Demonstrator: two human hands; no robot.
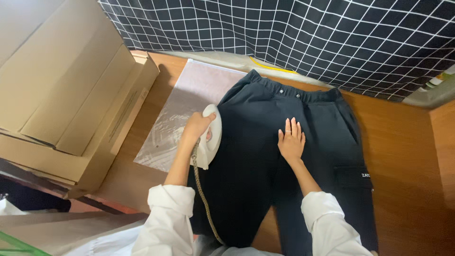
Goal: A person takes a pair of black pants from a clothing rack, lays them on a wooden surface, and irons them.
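Open cardboard boxes (71,90) fill the left, beside a wooden table (403,156). A clear plastic sheet (175,123) lies on the table left of dark trousers (256,156) spread flat at its middle. The left hand (196,125) grips a white iron (211,137) on the trousers' left leg; the right hand (291,141) presses flat, fingers open, mid-trousers. A checked cloth (294,38) hangs along the far edge.
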